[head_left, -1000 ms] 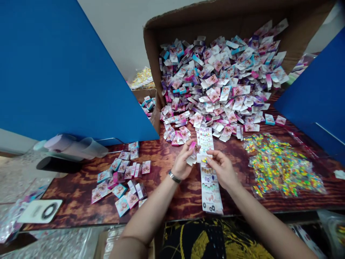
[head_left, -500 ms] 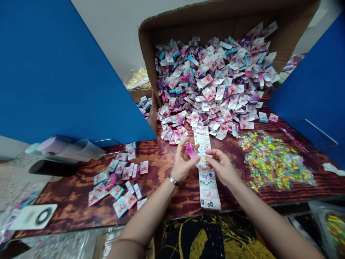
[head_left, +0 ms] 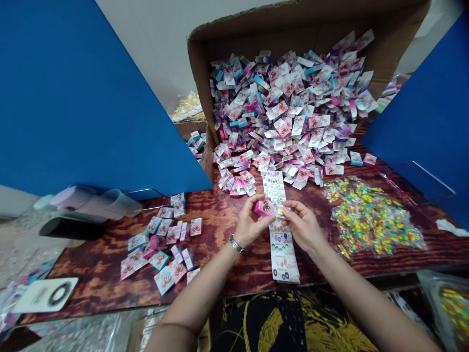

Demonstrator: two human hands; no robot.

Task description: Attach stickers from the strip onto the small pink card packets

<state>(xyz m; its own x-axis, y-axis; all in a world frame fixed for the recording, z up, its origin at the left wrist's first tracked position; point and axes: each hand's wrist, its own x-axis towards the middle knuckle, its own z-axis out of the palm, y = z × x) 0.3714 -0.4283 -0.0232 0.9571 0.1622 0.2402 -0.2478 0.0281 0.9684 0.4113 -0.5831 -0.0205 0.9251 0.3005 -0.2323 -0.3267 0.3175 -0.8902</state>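
My left hand (head_left: 250, 224) pinches a small pink box (head_left: 264, 207) above the wooden table (head_left: 220, 215). My right hand (head_left: 302, 226) meets it from the right, fingertips closed on a tiny multicoloured packet (head_left: 280, 211) at the box's end. Under both hands lies a long white strip of nail stickers (head_left: 280, 244), running from the pile toward me. A big cardboard carton (head_left: 234, 34) tipped on its side spills a heap of flat pink, blue and purple boxes (head_left: 289, 112) onto the table.
Several filled small boxes (head_left: 164, 242) lie at the left. Clear bags of colourful beads (head_left: 370, 217) lie at the right. Blue partitions (head_left: 73, 98) stand on both sides. A white card with a black ring (head_left: 47, 293) rests at the near left edge.
The pink box in my left hand has turned from upright to level and come against my right hand's fingertips. Both hands stayed over the sticker strip.
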